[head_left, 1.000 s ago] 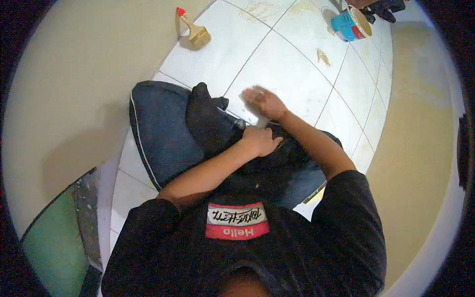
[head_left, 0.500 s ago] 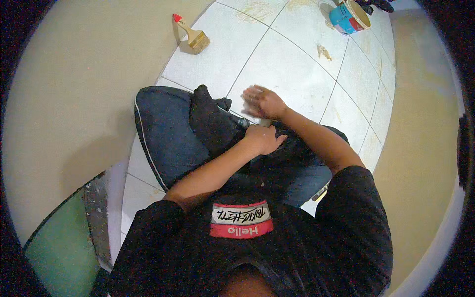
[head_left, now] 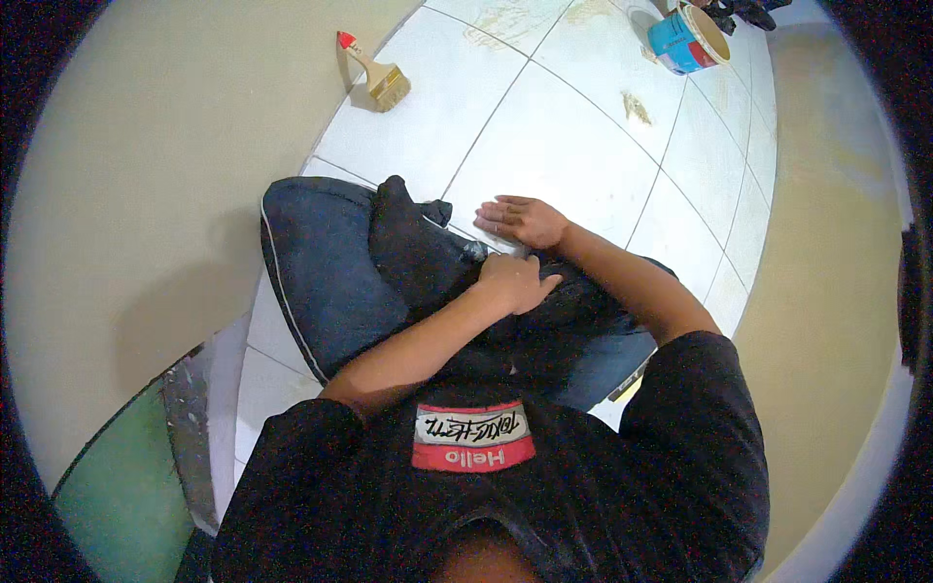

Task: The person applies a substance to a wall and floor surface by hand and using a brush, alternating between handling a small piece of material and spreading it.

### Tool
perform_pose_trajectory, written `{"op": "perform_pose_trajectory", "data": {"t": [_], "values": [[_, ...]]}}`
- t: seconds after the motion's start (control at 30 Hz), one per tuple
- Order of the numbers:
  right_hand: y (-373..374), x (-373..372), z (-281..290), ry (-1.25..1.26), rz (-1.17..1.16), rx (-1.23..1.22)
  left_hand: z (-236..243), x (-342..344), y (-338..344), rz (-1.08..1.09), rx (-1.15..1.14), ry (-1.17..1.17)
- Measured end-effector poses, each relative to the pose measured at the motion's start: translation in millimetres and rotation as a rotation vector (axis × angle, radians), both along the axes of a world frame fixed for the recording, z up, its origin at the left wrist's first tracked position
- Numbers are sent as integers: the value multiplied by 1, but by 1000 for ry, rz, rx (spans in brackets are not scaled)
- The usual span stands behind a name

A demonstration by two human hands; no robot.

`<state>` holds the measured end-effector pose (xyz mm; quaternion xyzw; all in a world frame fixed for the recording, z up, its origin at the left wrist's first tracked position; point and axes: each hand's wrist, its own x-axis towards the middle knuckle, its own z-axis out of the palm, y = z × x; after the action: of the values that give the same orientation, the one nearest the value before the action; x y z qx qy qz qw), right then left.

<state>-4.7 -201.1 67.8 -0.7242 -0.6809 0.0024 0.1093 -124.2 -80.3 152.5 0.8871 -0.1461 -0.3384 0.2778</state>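
Observation:
My right hand (head_left: 525,222) is stretched out flat over the white tiles, just in front of my crossed legs, its fingers pointing left and holding nothing. Slightly nearer to me, my left hand (head_left: 520,280) is closed, back upward, over the dark clothing in my lap. Its fingertips curl out of sight, so what they hold, if anything, is hidden. Left of it lies a bunched black cloth-like shape (head_left: 418,243), perhaps a sock-covered foot. A small whitish patch (head_left: 478,250) shows at its right end, too unclear to name.
A flat paintbrush (head_left: 377,78) with a red-tipped handle leans by the left wall (head_left: 194,126). On the stained tile floor (head_left: 583,97), a blue bucket (head_left: 688,41) stands at the far right, near dark items (head_left: 748,12). A green panel (head_left: 126,476) is at lower left.
My right hand, blurred and raised a little half a second ago, has come down nearer to me and lies flatter. My left hand has shifted slightly toward me.

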Motion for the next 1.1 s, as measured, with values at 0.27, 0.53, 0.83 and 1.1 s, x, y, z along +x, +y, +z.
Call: {"op": "perform_pose_trajectory", "data": {"t": [0.27,0.53,0.83,1.1], "values": [[-1,-13,-2,-41,70,-64,-5,-4,0,26,-21,-46],[0,-11,4,13,-192,-111,-8,-3,-1,4,-29,-46],[-3,-3,-13,-6,-262,-46,-9,1,-2,5,-2,-34],[8,2,-10,-7,-105,-68,-16,1,3,63,-37,-95]]}}
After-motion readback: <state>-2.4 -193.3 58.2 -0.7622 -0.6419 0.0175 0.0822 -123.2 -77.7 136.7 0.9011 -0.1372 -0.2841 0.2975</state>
